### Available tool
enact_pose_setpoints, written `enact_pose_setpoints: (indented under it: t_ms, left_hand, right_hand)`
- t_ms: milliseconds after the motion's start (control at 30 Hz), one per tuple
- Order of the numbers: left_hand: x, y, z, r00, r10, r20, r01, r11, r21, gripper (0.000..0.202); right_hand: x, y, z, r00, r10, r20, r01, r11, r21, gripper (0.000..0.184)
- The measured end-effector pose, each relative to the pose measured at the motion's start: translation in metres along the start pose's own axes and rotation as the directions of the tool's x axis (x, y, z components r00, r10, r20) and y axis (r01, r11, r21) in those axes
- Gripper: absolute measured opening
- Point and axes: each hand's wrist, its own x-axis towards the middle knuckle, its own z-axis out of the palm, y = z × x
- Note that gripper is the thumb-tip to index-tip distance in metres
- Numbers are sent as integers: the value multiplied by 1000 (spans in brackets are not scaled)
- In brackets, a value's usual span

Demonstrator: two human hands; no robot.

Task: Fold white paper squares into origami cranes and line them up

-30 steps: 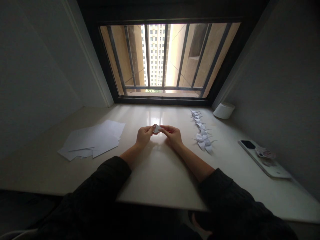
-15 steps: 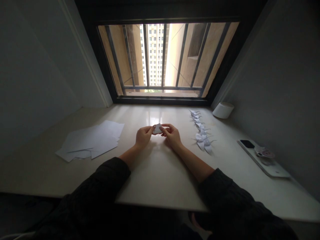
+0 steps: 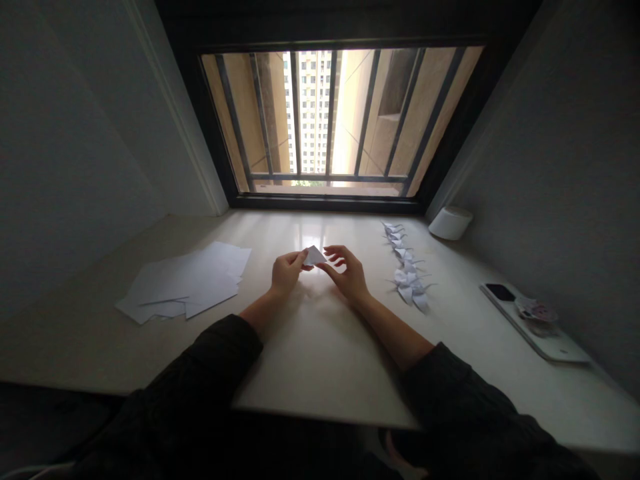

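Note:
A small folded piece of white paper [image 3: 315, 255] is held just above the pale tabletop [image 3: 320, 360], between both hands. My left hand [image 3: 286, 273] pinches its left corner with thumb and fingertips. My right hand [image 3: 347, 272] pinches its right side with thumb and forefinger, while the other fingers are spread and raised. Both sleeves are dark.
A loose pile of white sheets [image 3: 185, 283] lies to the left. A row of several folded paper cranes [image 3: 406, 268] runs along the right. A white round container [image 3: 450, 222] stands by the barred window [image 3: 330, 120]. A phone [image 3: 535, 319] lies at the far right.
The folded paper has turned and flattened out into a small triangle shape. My right hand's outer fingers have lifted and spread. The view shifted slightly.

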Motion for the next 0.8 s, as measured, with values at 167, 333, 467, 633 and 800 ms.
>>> enact_pose_setpoints:
  t_ms: [167,333,467,633,800]
  left_hand:
    - [0,2,1,998,-51,22,52,997,-49,44]
    - [0,5,0,996,-21,91,26,998,-60,49]
    - [0,5,1,986,87,145,-69,990,-122,55]
    - [0,-1,3,963,172,206,-122,965,-234,62]
    - [4,-1,0,953,181,245,-124,965,-232,53]
  right_hand:
    - [-1,1,-4,977,-209,41,212,936,-281,9]
    - [0,1,-2,991,-130,-28,124,980,-154,9]
    - [2,2,1,998,58,-39,-54,994,90,21]
    - [1,4,4,982,184,42,-188,942,277,24]
    - [2,5,4,964,250,91,-265,893,364,23]
